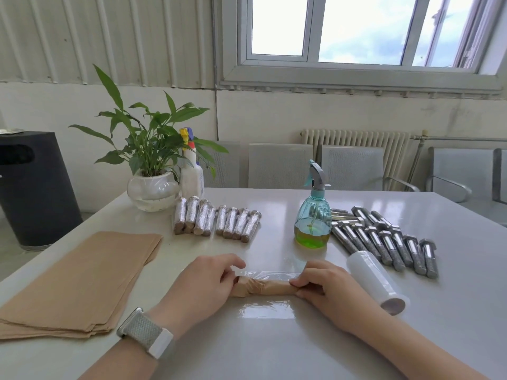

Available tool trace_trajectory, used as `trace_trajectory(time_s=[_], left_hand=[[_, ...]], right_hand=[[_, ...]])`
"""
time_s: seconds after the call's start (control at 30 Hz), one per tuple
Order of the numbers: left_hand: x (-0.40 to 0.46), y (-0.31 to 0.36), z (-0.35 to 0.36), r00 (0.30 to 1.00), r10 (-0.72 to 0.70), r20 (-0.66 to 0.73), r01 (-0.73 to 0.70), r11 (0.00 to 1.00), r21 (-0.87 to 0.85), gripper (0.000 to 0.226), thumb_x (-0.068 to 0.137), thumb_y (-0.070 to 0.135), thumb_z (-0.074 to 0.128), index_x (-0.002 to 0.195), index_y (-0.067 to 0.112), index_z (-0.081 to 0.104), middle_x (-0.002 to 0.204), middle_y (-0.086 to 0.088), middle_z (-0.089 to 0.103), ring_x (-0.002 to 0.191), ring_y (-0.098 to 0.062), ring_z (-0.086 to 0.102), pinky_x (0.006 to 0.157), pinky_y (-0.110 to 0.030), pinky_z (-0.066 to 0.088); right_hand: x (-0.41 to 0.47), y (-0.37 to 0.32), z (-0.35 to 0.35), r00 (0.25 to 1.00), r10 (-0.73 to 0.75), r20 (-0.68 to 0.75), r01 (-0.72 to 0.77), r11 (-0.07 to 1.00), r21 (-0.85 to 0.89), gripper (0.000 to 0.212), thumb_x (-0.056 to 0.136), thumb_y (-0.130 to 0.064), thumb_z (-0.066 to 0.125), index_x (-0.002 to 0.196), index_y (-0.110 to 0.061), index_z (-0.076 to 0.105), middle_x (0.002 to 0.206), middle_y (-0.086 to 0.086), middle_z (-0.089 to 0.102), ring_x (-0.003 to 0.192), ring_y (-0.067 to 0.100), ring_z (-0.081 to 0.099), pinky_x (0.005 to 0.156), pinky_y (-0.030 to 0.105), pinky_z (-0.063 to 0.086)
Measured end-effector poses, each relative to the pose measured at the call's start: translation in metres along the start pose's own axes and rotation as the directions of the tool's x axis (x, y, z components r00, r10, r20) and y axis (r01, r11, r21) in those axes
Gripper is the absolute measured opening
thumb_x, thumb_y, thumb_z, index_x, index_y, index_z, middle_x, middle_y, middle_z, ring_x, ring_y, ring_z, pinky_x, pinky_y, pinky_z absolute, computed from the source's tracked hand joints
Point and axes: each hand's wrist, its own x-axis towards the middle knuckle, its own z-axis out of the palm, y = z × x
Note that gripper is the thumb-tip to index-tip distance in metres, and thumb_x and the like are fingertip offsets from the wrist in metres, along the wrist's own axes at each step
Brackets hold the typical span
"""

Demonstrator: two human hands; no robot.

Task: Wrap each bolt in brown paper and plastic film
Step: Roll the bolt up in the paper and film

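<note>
Hands pinch opposite ends of paper-wrapped bolt (262,287): left hand (206,281) at crumpled end, right hand (318,283) at other, bolt lying crosswise on plastic film sheet (270,308) near table (274,349) front edge, likely so film rolls round evenly. No readable labels or writing.

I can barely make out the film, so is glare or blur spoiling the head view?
Head view: sharp; window light glares on the table and the plastic film under the paper-wrapped bolt; wide-angle bending at edges.
</note>
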Motion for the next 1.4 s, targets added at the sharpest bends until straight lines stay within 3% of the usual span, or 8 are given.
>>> trace_trajectory(time_s=[0.17, 0.33, 0.47, 0.7, 0.9, 1.03, 1.17, 1.4], left_hand=[[-0.001, -0.004, -0.006, 0.993, -0.001, 0.116, 0.006, 0.999, -0.042, 0.035, 0.085, 0.025, 0.057, 0.115, 0.041, 0.065, 0.082, 0.029, 0.066, 0.084, 0.007, 0.059, 0.074, -0.005, 0.041], [-0.001, -0.014, -0.017, 0.979, -0.015, 0.205, 0.039, 0.993, -0.115, 0.03, 0.089, 0.023, 0.069, 0.105, 0.046, 0.061, 0.088, 0.031, 0.068, 0.088, 0.009, 0.06, 0.075, -0.003, 0.04], [0.001, -0.013, -0.012, 0.984, -0.076, 0.16, 0.101, 0.983, -0.156, 0.022, 0.084, 0.017, 0.073, 0.096, 0.034, 0.071, 0.083, 0.015, 0.072, 0.079, 0.005, 0.063, 0.07, -0.007, 0.043], [0.0, -0.008, -0.003, 0.99, -0.115, 0.079, 0.124, 0.984, -0.13, 0.006, 0.077, 0.025, 0.074, 0.079, 0.031, 0.073, 0.072, 0.011, 0.066, 0.065, 0.003, 0.058, 0.062, -0.015, 0.046], [0.002, -0.008, -0.001, 0.995, -0.081, 0.054, 0.084, 0.995, -0.05, 0.015, 0.078, 0.027, 0.075, 0.069, 0.035, 0.066, 0.085, 0.007, 0.055, 0.071, -0.001, 0.052, 0.066, -0.012, 0.039], [0.005, -0.012, -0.001, 0.988, -0.129, 0.079, 0.13, 0.992, -0.002, 0.015, 0.077, 0.032, 0.074, 0.066, 0.028, 0.064, 0.077, 0.01, 0.058, 0.065, 0.001, 0.053, 0.058, -0.013, 0.038], [0.016, -0.008, -0.008, 0.949, -0.199, 0.246, 0.205, 0.979, -0.001, 0.012, 0.076, 0.03, 0.073, 0.069, 0.024, 0.064, 0.062, 0.011, 0.06, 0.049, 0.002, 0.049, 0.048, -0.012, 0.036], [0.05, 0.011, -0.019, 0.788, -0.371, 0.492, 0.291, 0.928, 0.235, 0.011, 0.073, 0.022, 0.068, 0.069, 0.024, 0.058, 0.052, 0.01, 0.056, 0.05, -0.008, 0.052, 0.044, -0.014, 0.032]], right_hand=[[-0.001, 0.001, 0.001, 1.0, 0.013, 0.003, -0.013, 1.0, 0.006, 0.01, 0.086, -0.018, 0.074, 0.096, -0.018, 0.076, 0.089, -0.01, 0.063, 0.087, 0.007, 0.057, 0.076, 0.009, 0.037], [-0.001, 0.001, 0.001, 1.0, 0.018, 0.006, -0.018, 1.0, 0.007, 0.01, 0.086, -0.019, 0.074, 0.095, -0.02, 0.075, 0.089, -0.012, 0.062, 0.088, 0.007, 0.058, 0.078, 0.013, 0.041], [-0.001, 0.001, 0.002, 1.0, 0.018, -0.001, -0.018, 1.0, 0.011, 0.009, 0.085, -0.017, 0.075, 0.094, -0.02, 0.075, 0.088, -0.012, 0.061, 0.086, 0.007, 0.058, 0.077, 0.014, 0.041], [0.0, 0.001, 0.002, 1.0, 0.021, -0.002, -0.021, 1.0, 0.009, 0.009, 0.085, -0.017, 0.075, 0.093, -0.02, 0.075, 0.087, -0.013, 0.061, 0.086, 0.007, 0.059, 0.077, 0.016, 0.043], [-0.001, 0.002, 0.003, 1.0, 0.013, 0.003, -0.013, 1.0, 0.021, 0.009, 0.083, -0.016, 0.076, 0.092, -0.02, 0.075, 0.087, -0.016, 0.061, 0.083, 0.003, 0.057, 0.074, 0.009, 0.04], [-0.001, 0.003, 0.004, 1.0, 0.011, 0.0, -0.011, 1.0, 0.026, 0.009, 0.083, -0.015, 0.076, 0.091, -0.019, 0.075, 0.085, -0.018, 0.058, 0.081, 0.0, 0.055, 0.073, 0.008, 0.039], [-0.001, 0.002, 0.003, 1.0, 0.006, 0.002, -0.006, 1.0, 0.022, 0.008, 0.084, -0.016, 0.076, 0.092, -0.019, 0.075, 0.086, -0.017, 0.059, 0.081, 0.001, 0.056, 0.073, 0.009, 0.04], [-0.001, 0.001, 0.002, 1.0, 0.009, 0.006, -0.009, 1.0, 0.012, 0.009, 0.085, -0.015, 0.075, 0.093, -0.019, 0.075, 0.088, -0.014, 0.061, 0.082, 0.002, 0.055, 0.073, 0.007, 0.038]])
